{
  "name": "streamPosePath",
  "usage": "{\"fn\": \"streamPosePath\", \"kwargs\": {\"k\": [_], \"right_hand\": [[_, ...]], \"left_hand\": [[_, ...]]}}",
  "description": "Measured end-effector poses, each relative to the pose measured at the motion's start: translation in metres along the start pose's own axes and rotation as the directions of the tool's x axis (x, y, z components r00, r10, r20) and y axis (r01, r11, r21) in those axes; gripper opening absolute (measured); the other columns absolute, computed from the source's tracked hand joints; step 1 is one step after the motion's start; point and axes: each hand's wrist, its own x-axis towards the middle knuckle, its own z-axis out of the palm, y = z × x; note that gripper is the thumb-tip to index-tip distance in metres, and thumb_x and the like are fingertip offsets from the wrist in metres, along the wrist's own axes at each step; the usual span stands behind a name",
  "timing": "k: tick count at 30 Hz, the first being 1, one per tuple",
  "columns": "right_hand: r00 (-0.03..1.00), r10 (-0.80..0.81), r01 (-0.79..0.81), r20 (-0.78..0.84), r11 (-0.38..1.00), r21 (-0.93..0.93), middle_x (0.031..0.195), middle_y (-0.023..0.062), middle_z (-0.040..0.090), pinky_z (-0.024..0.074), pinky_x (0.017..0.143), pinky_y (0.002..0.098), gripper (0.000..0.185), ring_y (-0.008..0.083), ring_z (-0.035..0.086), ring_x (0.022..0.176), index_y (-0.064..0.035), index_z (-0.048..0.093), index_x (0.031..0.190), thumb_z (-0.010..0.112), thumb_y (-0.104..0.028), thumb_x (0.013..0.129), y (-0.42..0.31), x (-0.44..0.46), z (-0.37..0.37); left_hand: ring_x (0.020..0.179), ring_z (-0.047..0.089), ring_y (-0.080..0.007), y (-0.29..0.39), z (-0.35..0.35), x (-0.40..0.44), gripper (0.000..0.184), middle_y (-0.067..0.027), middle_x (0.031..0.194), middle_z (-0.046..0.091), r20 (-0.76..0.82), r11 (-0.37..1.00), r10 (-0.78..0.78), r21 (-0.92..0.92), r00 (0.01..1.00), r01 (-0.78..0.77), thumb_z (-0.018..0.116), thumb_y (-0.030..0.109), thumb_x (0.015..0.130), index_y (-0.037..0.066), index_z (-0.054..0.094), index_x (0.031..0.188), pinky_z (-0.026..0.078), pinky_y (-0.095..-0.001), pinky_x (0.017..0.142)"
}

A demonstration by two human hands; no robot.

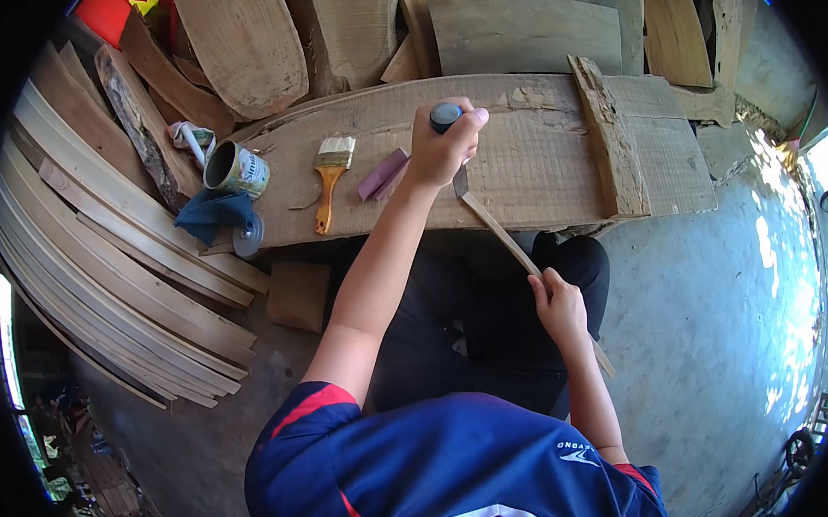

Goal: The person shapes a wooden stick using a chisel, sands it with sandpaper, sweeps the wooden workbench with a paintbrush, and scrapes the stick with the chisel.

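Note:
My left hand (445, 149) is wrapped round the dark, round-ended handle (445, 115) of an upright bladed tool; whether it is a chisel or a knife I cannot tell. Its narrow blade (461, 181) points down at the end of a thin wooden strip (500, 233), which rests on a thick wooden plank (519, 185). Over my right thigh, my right hand (561, 308) grips the strip lower down, and the strip's other end sticks out below the wrist. Left of my left hand lie a purplish block (381, 175) and a paintbrush (329, 183) with an orange handle.
A tin can (238, 169) stands at the plank's left, beside a dark blue cloth (214, 215) and a grey disc (248, 237). A rough wooden bar (609, 142) lies across the plank. Long wooden slats (136, 265) are stacked at left; boards (525, 37) lean behind.

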Motion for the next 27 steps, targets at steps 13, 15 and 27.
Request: {"fn": "streamPosePath", "kwargs": {"k": [13,15,27], "right_hand": [[0.989,0.001,-0.017,-0.145,0.994,-0.111,0.056,0.0155,0.055,0.0432,0.049,0.0429,0.035,0.0357,0.057,0.055,-0.0047,0.050,0.067,0.058,-0.033,0.087,-0.018,-0.002,-0.015],[0.981,0.009,-0.029,-0.192,0.995,-0.099,0.054,0.0141,0.055,0.0428,0.048,0.0421,0.035,0.0346,0.057,0.054,-0.0054,0.050,0.066,0.058,-0.033,0.086,-0.024,0.000,-0.026],[0.989,0.023,-0.046,-0.147,0.987,-0.153,0.055,0.0145,0.055,0.0428,0.048,0.0435,0.037,0.0355,0.057,0.054,-0.0061,0.050,0.066,0.056,-0.036,0.087,0.002,-0.010,-0.010]], "left_hand": [[0.039,0.036,-0.0035,0.004,0.007,0.016,0.026,0.0035,0.049,0.042,0.010,0.998,-0.055,0.011,0.998,0.055,0.060,0.012,0.081,0.008,0.048,0.058,0.028,-0.0207,0.036],[0.039,0.037,-0.0040,0.030,0.019,0.016,0.026,0.0027,0.049,0.042,0.026,0.997,0.075,-0.013,0.997,-0.075,0.059,0.010,0.081,0.007,0.048,0.058,0.028,-0.0212,0.036],[0.041,0.040,-0.0046,-0.012,0.009,0.003,0.022,0.0019,0.051,0.045,-0.052,1.000,0.000,-0.001,0.999,0.000,0.057,0.010,0.084,0.006,0.050,0.063,0.030,-0.0214,0.037]]}}
